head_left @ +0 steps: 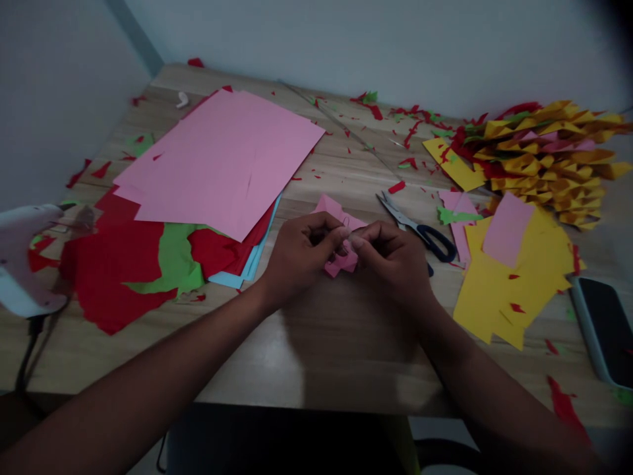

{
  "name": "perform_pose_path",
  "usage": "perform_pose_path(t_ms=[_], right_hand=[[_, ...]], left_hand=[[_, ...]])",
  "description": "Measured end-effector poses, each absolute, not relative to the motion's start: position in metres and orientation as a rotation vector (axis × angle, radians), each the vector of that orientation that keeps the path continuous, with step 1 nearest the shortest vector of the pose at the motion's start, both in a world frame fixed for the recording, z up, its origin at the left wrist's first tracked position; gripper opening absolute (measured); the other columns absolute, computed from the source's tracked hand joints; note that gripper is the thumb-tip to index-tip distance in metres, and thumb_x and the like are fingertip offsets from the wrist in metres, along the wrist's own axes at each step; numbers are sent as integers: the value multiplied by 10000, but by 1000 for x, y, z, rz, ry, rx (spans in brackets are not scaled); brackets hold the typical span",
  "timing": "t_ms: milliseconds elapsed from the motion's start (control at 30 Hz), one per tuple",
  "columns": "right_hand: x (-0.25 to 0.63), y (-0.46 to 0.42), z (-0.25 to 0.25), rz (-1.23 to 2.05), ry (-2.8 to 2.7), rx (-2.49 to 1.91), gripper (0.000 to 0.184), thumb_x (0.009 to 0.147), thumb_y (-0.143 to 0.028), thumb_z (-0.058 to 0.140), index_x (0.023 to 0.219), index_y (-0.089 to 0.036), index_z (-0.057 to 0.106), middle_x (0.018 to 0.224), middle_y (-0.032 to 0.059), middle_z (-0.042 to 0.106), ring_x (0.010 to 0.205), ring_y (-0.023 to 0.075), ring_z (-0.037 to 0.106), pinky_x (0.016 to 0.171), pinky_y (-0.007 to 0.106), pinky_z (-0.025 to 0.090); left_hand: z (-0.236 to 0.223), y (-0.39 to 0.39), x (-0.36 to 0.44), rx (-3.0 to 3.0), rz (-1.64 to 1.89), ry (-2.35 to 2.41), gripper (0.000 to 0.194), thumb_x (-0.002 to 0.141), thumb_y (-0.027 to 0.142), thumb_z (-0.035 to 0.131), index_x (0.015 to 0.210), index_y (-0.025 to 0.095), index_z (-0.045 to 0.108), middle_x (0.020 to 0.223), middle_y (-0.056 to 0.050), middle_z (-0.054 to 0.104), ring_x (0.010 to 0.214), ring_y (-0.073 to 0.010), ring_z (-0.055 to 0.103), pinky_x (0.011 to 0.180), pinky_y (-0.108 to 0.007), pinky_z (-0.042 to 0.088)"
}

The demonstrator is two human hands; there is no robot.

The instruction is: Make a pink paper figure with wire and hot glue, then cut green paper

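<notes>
Small pink paper (341, 265), between hands (304, 254)

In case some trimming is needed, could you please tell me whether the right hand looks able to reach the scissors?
Probably yes: the scissors lie close beside the right hand with no paper seen over them, though its fingers look busy at the small pink paper.

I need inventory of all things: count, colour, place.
sheets: several, pink, left
underlying sheets: some, blue, left
torn sheets: some, red, left
strip: one, green, left
glue gun: one, white, left
object: one, white, back
rod: one, grey, back
wall: one, pale, back
scraps: many, red, green, scattered
paper bundle: one, mainly yellow, right
cutoffs: some, pink, right
cut sheets: several, yellow, right
scissors: one, navy, right
phone: one, dark, right
table: one, brown, centre
cutout: one, pink, centre
left hand: one, at cutout
right hand: one, at cutout
</notes>
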State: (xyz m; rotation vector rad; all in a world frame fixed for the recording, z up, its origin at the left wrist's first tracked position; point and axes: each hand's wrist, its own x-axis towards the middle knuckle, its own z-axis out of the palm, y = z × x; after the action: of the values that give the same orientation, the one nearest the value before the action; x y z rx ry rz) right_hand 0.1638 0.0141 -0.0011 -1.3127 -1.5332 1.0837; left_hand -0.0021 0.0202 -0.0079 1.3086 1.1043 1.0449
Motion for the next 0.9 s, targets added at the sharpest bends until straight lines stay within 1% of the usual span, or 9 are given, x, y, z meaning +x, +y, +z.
perform_pose_path(t_ms=[133, 200, 300, 400, 533, 600, 733, 800, 900], right_hand=[[164, 14, -2, 1081, -1497, -1324, 195, 817, -300, 666, 673, -201, 580, 601, -35, 569, 555, 108, 498, 558, 262, 387], [165, 14, -2, 1063, -1471, -1320, 184, 818, -290, 669, 681, -201, 584, 592, -40, 564, 549, 107, 499, 562, 261, 392], [167, 14, -2, 1021, -1393, -1327, 179, 826, -293, 673, 696, -207, 585, 575, -47, 561, 524, 107, 502, 553, 263, 398], [168, 14, -3, 1039, -1351, -1312, 188, 831, -302, 678, 695, -212, 586, 561, -50, 562, 507, 110, 502, 541, 265, 402], [167, 13, -1, 1027, -1519, -1292, 190, 810, -258, 674, 655, -211, 575, 599, -30, 583, 582, 124, 520, 581, 273, 406], [167, 13, -1, 1041, -1589, -1284, 196, 802, -252, 671, 644, -210, 562, 600, -26, 574, 593, 127, 514, 573, 271, 395], [167, 14, -2, 1117, -1544, -1265, 196, 831, -283, 666, 672, -204, 582, 588, -39, 564, 557, 112, 493, 564, 264, 390], [167, 14, -4, 1169, -1487, -1250, 199, 848, -300, 658, 688, -202, 592, 588, -43, 565, 547, 107, 495, 562, 261, 393], [165, 14, -4, 1219, -1491, -1231, 197, 843, -303, 666, 689, -198, 601, 610, -35, 578, 570, 111, 518, 572, 259, 410]], left_hand=[[-7, 22, -3, 1288, 1026, 1077, 221, 870, 370, 672, 792, 163, 667, 665, 2, 678, 593, -100, 619, 576, -196, 491], [-8, 25, -5, 1253, 1024, 1065, 226, 859, 369, 686, 949, 161, 678, 674, 7, 679, 587, -102, 622, 564, -196, 486], [-11, 30, -9, 1186, 988, 1043, 381, 814, 362, 730, 1121, 152, 649, 733, -4, 697, 607, -112, 638, 578, -207, 496], [-15, 33, -12, 1163, 902, 994, 335, 756, 358, 783, 1010, 151, 715, 802, -28, 726, 656, -116, 651, 620, -221, 509], [-15, 32, -11, 1107, 928, 976, 251, 745, 354, 793, 910, 170, 754, 828, -17, 742, 664, -102, 639, 652, -233, 517], [-14, 32, -9, 1039, 957, 985, 300, 703, 329, 826, 944, 170, 746, 801, -1, 733, 654, -95, 632, 658, -229, 514], [-13, 32, -8, 845, 992, 953, 520, 659, 285, 858, 1138, 187, 680, 718, 36, 698, 606, -79, 610, 631, -213, 491], [-12, 32, -8, 792, 1007, 923, 457, 664, 285, 856, 1079, 184, 695, 734, 34, 691, 606, -71, 603, 620, -202, 480], [-10, 31, -8, 858, 1008, 961, 254, 702, 321, 827, 863, 159, 715, 750, 13, 689, 611, -76, 592, 610, -202, 474]])
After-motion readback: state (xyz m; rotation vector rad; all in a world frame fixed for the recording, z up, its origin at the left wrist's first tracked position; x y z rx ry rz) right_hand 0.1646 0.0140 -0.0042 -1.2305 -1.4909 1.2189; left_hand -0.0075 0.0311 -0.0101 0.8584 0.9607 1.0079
